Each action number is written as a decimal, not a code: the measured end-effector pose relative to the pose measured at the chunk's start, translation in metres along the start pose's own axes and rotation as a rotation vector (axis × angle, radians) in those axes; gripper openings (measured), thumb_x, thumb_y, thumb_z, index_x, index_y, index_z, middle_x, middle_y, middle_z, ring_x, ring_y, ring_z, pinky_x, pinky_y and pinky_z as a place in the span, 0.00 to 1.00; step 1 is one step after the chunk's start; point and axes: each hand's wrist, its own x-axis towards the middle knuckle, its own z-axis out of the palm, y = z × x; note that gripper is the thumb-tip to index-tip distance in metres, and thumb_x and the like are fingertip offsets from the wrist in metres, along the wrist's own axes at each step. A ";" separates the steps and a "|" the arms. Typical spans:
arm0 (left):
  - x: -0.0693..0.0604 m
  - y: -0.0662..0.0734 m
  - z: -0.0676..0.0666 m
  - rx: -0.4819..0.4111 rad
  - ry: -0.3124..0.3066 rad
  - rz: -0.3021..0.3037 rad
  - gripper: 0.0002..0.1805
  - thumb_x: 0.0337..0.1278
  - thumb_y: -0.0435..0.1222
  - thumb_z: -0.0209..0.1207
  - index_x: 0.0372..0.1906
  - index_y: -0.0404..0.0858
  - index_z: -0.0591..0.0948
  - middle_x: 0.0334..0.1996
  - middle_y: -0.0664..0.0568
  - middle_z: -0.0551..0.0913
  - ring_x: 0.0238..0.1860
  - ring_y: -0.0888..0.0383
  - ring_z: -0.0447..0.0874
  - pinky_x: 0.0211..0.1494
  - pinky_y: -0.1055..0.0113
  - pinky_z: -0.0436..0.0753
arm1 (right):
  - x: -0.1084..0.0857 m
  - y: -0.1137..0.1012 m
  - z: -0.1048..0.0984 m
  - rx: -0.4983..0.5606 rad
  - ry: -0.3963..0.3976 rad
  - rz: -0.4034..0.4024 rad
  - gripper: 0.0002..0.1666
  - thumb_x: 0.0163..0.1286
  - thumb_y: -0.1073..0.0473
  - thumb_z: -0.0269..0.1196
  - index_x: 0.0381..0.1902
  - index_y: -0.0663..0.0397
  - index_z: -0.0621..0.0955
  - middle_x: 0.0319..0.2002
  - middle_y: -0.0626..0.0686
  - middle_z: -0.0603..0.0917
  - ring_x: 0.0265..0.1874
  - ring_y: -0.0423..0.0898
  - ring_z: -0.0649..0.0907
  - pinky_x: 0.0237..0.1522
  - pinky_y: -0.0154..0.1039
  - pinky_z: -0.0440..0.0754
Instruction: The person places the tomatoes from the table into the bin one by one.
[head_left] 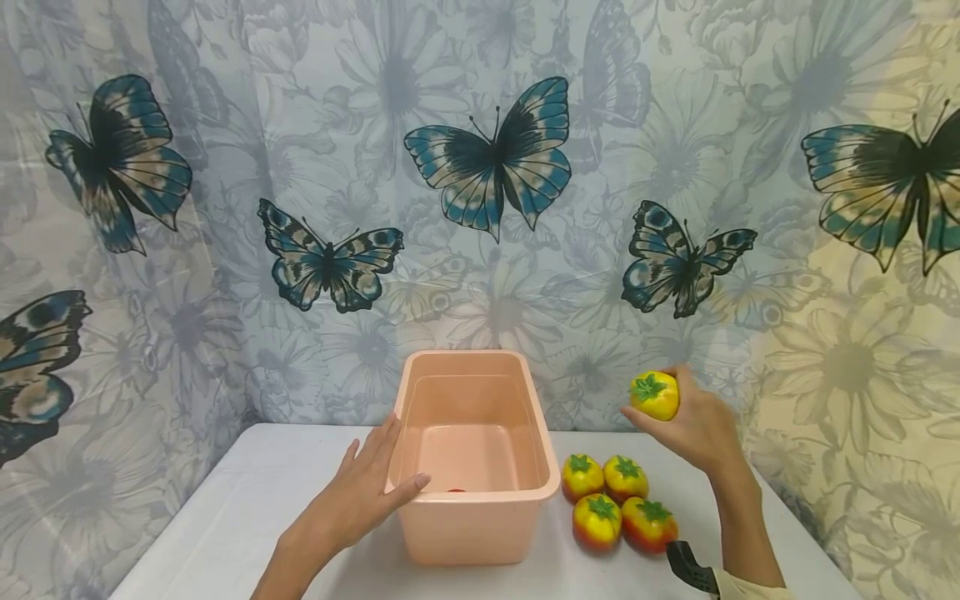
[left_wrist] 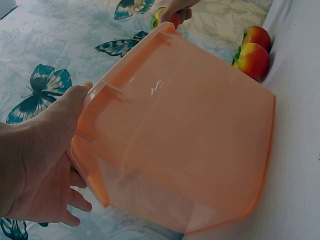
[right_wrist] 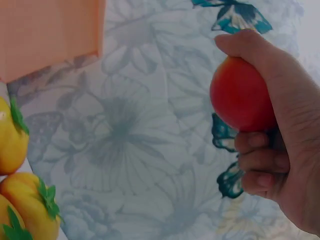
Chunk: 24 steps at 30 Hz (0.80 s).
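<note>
A peach-coloured plastic tub (head_left: pixel 474 497) stands on the table. My left hand (head_left: pixel 358 498) rests on its near left corner, fingers fairly straight along the left rim and thumb over the front rim. Raised to the right of the tub, my right hand (head_left: pixel 693 421) grips a yellow-and-red fruit (head_left: pixel 654 395) with a green leafy top. The right wrist view shows the red underside of this fruit (right_wrist: pixel 241 95), with thumb and curled fingers round it. Several like fruits (head_left: pixel 597 522) sit grouped on the table between the tub and my right arm. A sliver of red (head_left: pixel 455 491) shows inside the tub; the front wall hides the rest.
White cloth covers the table (head_left: pixel 247 500). Behind it and along both sides hangs a floral curtain (head_left: pixel 510 300) printed with blue butterflies. A black strap piece (head_left: pixel 690 568) sits at my right wrist, close to the nearest fruit.
</note>
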 end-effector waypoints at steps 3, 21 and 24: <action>0.001 0.000 0.000 0.004 0.003 0.000 0.54 0.72 0.66 0.51 0.85 0.36 0.47 0.87 0.44 0.45 0.87 0.43 0.43 0.86 0.35 0.38 | 0.000 -0.008 0.001 0.024 0.003 -0.004 0.42 0.60 0.42 0.75 0.59 0.62 0.70 0.28 0.57 0.84 0.19 0.44 0.76 0.18 0.33 0.73; -0.002 -0.001 0.000 -0.005 0.005 0.002 0.54 0.72 0.66 0.51 0.85 0.37 0.46 0.87 0.45 0.44 0.88 0.44 0.41 0.86 0.35 0.37 | -0.003 -0.050 0.000 0.131 -0.065 -0.013 0.41 0.65 0.43 0.72 0.63 0.62 0.69 0.36 0.60 0.85 0.24 0.46 0.79 0.23 0.32 0.79; -0.001 -0.001 0.000 -0.004 0.004 0.004 0.54 0.72 0.66 0.51 0.85 0.37 0.46 0.87 0.45 0.44 0.88 0.44 0.41 0.86 0.35 0.37 | -0.004 -0.057 0.004 0.139 -0.080 -0.030 0.42 0.65 0.43 0.72 0.65 0.61 0.69 0.36 0.59 0.86 0.24 0.45 0.79 0.23 0.31 0.80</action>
